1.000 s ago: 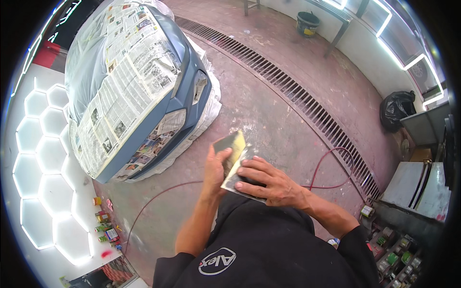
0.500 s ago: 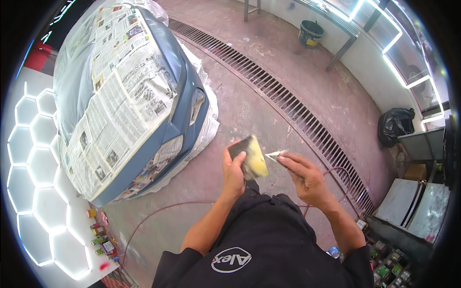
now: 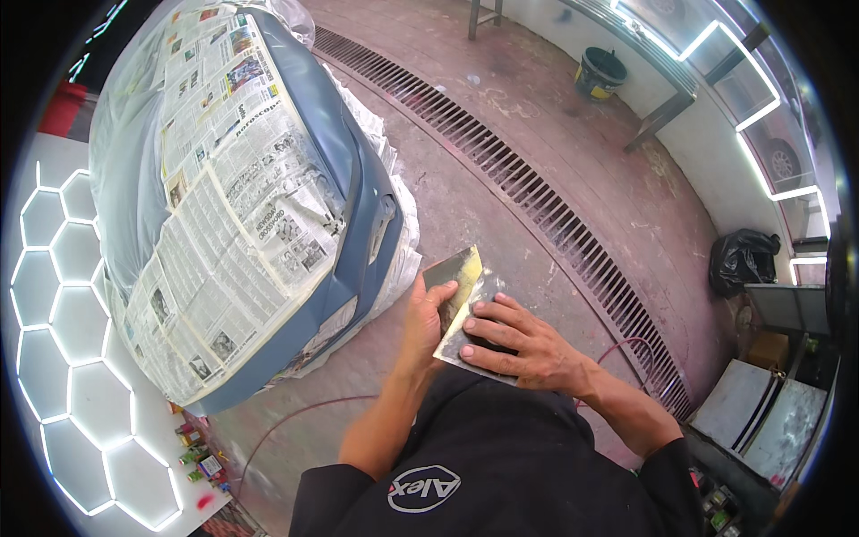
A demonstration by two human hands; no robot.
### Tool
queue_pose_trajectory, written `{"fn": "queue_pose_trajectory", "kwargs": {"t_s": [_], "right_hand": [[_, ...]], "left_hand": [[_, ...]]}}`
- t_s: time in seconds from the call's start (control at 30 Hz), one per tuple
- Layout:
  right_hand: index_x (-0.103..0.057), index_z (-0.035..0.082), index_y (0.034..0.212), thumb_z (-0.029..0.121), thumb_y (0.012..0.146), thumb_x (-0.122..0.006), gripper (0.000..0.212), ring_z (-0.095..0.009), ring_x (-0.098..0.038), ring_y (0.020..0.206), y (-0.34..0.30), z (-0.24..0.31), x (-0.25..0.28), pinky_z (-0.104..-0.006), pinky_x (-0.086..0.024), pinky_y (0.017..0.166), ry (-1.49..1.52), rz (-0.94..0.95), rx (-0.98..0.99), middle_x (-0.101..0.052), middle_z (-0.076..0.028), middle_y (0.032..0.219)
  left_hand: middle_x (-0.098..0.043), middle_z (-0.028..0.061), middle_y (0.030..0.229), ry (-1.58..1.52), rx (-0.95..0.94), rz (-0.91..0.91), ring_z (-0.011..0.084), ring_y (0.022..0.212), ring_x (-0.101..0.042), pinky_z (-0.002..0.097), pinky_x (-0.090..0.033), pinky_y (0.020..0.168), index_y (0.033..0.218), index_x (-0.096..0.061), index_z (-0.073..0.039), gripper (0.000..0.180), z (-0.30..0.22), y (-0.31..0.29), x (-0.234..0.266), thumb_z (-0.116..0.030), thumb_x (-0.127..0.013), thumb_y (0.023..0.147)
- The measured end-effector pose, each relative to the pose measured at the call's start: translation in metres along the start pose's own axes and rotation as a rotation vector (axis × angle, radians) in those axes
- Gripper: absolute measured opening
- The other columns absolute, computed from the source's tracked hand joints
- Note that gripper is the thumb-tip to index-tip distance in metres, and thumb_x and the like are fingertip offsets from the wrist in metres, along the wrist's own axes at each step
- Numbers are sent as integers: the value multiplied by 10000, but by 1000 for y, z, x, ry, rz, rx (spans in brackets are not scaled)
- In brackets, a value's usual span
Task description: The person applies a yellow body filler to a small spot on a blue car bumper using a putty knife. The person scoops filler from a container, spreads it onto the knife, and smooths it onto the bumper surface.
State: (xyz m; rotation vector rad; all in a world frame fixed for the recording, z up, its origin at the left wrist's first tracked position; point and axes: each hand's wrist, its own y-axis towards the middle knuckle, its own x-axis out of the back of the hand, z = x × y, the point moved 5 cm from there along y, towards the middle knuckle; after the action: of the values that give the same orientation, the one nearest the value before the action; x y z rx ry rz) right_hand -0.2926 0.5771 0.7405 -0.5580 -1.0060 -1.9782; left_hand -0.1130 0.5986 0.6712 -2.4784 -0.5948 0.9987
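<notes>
The left hand gripped a flat metal plate by its left edge, with the thumb along the side, and held it tilted in front of the chest. The plate carried a yellowish smear, probably filler. The right hand lay on the lower part of the plate with its fingers spread and pressed flat; whether a second blade was under this hand I could not tell. The plate was in the air, above the floor, not resting on anything.

To the left stood a blue car, its front covered with newspaper. A long drain grate crossed the floor, and a thin red hose curved near the person's feet.

I think the plate could slip, because only one edge was held and the surface looked wet. Filler could drop on the floor. The hose could also catch a foot when stepping toward the car.
</notes>
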Motion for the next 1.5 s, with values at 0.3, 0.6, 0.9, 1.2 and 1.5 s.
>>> {"fn": "queue_pose_trajectory", "kwargs": {"t_s": [0.3,0.6,0.9,1.2,1.5], "right_hand": [[-648,124,1469,-31,936,-677,556,-350,-622,1353,34,-144,26,-488,-442,1195,452,-55,-500,-643,-140,1468],[-629,143,1471,27,814,-680,669,-321,-537,1424,123,-231,71,-521,-411,1219,-72,325,62,-608,-120,1451],[-611,163,1482,97,866,-705,626,-346,-521,1424,175,-237,85,-551,-405,1234,167,221,431,-575,-123,1480],[-612,212,1500,103,860,-751,664,-334,-489,1481,176,-276,73,-571,-353,1275,-169,337,342,-554,-108,1535],[-606,205,1498,120,873,-714,639,-319,-496,1471,197,-203,43,-540,-377,1250,-124,419,326,-578,-102,1502]], "left_hand": [[-665,111,1257,-179,-34,-77,224,1140,-686,398,-578,1018,1390,-530,-34,401,-32,58,-8,-32,-569,991],[-642,105,1259,438,-452,-373,176,1145,-619,351,-522,1015,1393,-544,-19,358,-53,147,-52,-74,-557,1040],[-665,117,1282,1,-393,-469,232,1164,-682,401,-570,1021,1414,-537,-38,420,-106,171,-25,-37,-564,994],[-675,115,1261,-99,-392,-270,225,1154,-689,409,-577,1045,1390,-529,-49,426,-138,133,-44,16,-558,970],[-645,109,1212,355,-719,-469,168,1102,-638,331,-549,979,1358,-547,-29,347,-158,133,-4,-33,-592,1013]]}}
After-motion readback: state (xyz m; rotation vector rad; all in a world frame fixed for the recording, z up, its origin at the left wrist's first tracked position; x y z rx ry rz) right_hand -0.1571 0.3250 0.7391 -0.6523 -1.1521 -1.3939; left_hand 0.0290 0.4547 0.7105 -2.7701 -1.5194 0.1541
